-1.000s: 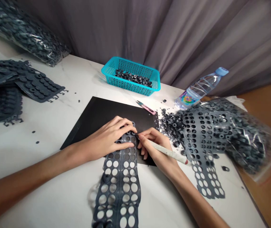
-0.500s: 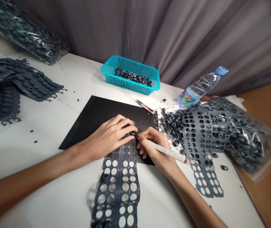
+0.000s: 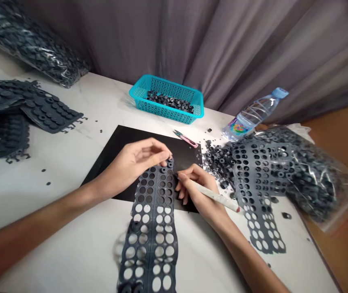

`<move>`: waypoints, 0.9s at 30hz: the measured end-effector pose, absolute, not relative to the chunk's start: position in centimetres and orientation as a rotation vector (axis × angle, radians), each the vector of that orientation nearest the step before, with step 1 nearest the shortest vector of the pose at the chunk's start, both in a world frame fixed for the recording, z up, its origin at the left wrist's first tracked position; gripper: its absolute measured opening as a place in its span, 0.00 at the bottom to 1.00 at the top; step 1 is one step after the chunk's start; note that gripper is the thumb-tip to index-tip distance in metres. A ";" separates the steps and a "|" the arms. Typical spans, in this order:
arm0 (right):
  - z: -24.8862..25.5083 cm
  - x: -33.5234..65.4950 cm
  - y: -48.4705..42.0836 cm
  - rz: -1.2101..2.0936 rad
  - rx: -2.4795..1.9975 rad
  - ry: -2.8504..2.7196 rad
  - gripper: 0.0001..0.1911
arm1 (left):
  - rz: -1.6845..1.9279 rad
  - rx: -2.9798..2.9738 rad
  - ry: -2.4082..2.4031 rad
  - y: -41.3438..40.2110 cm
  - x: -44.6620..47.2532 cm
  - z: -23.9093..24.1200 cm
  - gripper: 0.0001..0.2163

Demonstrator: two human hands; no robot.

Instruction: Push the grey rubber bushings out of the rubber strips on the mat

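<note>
A long dark rubber strip full of round holes (image 3: 152,228) lies across a black mat (image 3: 125,142) and runs toward me. My left hand (image 3: 134,160) is lifted just above the strip's far end, fingers curled in a pinch; what they hold is too small to name. My right hand (image 3: 196,189) rests at the strip's right edge and grips a white pen-like tool (image 3: 215,197), its tip against the strip.
A teal basket (image 3: 168,110) of small dark rings stands behind the mat. Pink snips (image 3: 186,139), loose rings (image 3: 218,156), another punched strip (image 3: 253,191), a water bottle (image 3: 253,114) and a bag of parts (image 3: 317,183) lie to the right. Rubber sheets (image 3: 40,108) lie at left.
My left hand has lifted off the strip's far end and curled into a pinch, uncovering more of the strip. My right hand and the tool have hardly moved.
</note>
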State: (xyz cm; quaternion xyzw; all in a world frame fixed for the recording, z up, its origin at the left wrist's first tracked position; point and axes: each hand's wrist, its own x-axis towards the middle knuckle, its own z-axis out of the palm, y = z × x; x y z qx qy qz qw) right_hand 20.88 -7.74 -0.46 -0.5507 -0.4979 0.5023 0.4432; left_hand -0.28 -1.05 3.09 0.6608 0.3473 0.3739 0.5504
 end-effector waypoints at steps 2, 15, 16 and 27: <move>-0.4 21.0 -7.7 1.210 -1.338 -1.196 0.14 | 0.712 1.360 0.812 -1.5 -0.5 2.5 0.13; -0.6 21.0 -7.6 1.154 -1.368 -1.239 0.15 | 0.506 1.004 0.703 -2.3 -0.5 1.7 0.16; -0.6 21.0 -7.6 1.147 -1.370 -1.253 0.15 | 0.505 1.001 0.703 -2.3 -0.5 1.7 0.16; -1.0 21.2 -8.2 1.059 -1.398 -1.383 0.14 | 0.490 1.051 0.716 -2.3 -0.4 1.7 0.14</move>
